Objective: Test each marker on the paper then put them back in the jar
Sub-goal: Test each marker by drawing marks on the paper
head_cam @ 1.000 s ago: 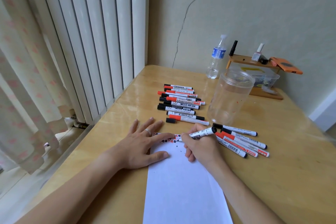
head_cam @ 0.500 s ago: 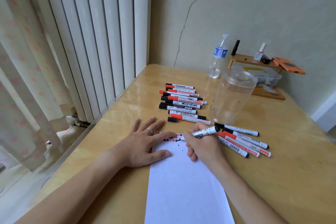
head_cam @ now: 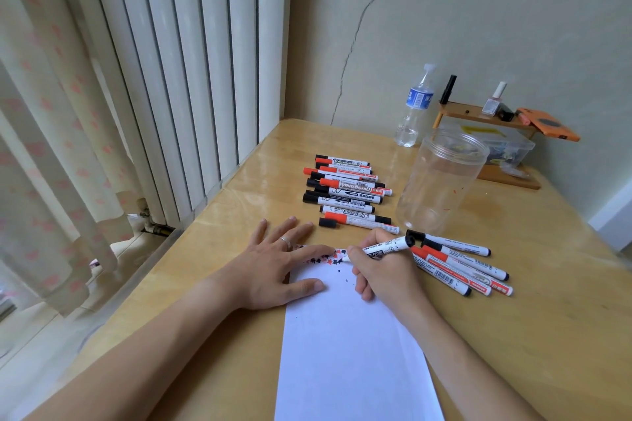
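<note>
My right hand [head_cam: 383, 270] grips a black-ended white marker [head_cam: 386, 246], its tip down on the top edge of the white paper [head_cam: 349, 345], where red and black test marks show. My left hand [head_cam: 277, 260] lies flat with fingers spread, pressing the paper's top left corner. A loose black cap [head_cam: 327, 222] lies just beyond my hands. A row of several red and black markers [head_cam: 345, 190] lies further back. Another group of markers [head_cam: 458, 263] fans out to the right of my right hand. The clear plastic jar [head_cam: 441, 178] stands upright with nothing in it.
A water bottle [head_cam: 415, 106] stands by the wall. A small wooden shelf [head_cam: 485, 116] with a nail polish bottle, an orange case and a clear box is at the back right. A radiator and curtain run along the table's left edge.
The marker tip has shifted slightly along the paper's top edge. My left hand has stayed in place.
</note>
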Motion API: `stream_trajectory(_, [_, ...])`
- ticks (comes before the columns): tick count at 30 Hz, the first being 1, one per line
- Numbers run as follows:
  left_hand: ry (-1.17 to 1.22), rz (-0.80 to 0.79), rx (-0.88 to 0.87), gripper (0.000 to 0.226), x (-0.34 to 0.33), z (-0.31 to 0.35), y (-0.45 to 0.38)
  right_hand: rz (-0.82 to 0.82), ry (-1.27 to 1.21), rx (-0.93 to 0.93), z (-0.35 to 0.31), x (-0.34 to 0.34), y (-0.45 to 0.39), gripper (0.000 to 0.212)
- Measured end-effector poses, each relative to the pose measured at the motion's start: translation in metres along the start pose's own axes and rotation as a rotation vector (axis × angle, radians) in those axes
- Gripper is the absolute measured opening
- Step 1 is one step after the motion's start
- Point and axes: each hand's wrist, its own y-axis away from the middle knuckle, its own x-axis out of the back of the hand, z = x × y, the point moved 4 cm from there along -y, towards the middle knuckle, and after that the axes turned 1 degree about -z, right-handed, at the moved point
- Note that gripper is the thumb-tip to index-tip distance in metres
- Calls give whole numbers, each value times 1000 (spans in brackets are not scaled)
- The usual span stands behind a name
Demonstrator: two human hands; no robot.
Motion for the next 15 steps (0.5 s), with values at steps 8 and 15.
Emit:
stream_trajectory(8, [128, 106, -1, 59, 4, -4, 0, 28, -24, -17, -3, 3, 2, 15])
stream_trajectory(15, [150, 485, 137, 27, 23, -1, -28, 32, -99, -3, 1, 6, 1, 22])
